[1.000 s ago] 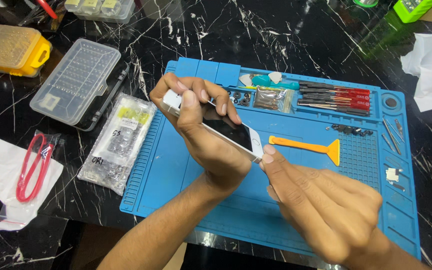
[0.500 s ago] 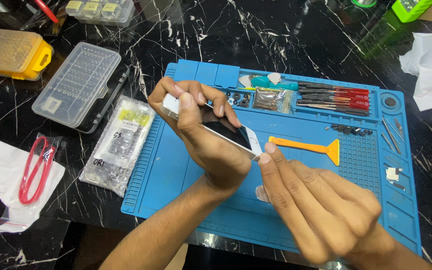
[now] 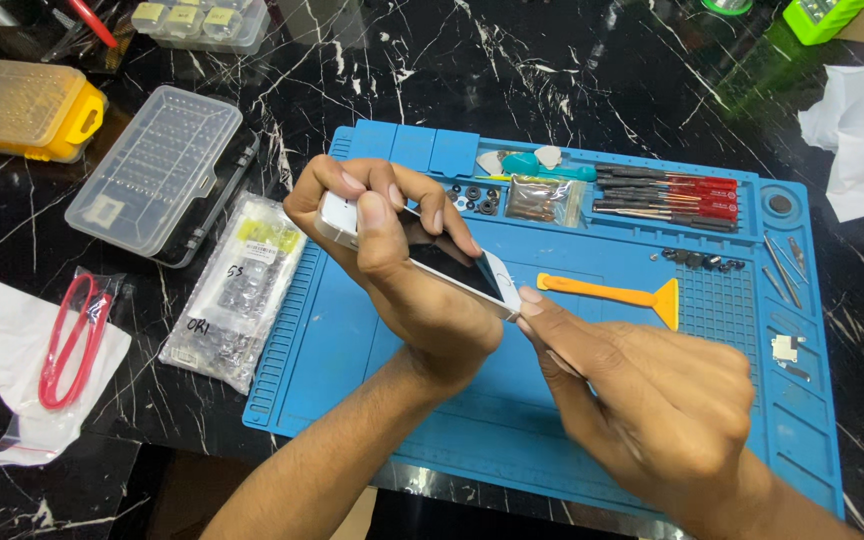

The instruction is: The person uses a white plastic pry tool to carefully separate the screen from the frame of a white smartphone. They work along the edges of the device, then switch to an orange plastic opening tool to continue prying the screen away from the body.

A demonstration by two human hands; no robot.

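A: Phone (image 3: pixel 422 255) sits in the left hand (image 3: pixel 402 270), fingers wrapped around its edges, above the blue mat (image 3: pixel 352 330) on the desk.
B: And the right hand (image 3: pixel 652 400)?
A: Its fingers pinch a thin tool against the phone's lower corner. Screen looks seated, so opening seems barely begun; the orange scraper (image 3: pixel 612 293) lies unused.

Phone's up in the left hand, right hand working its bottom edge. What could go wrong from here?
The white phone is held in the air by the left hand alone; a slip would likely drop it onto the blue mat. The right hand presses at the phone's lower corner, so too much force might crack the glass. The small black parts lie loose near the right hand; a sweep could scatter them.
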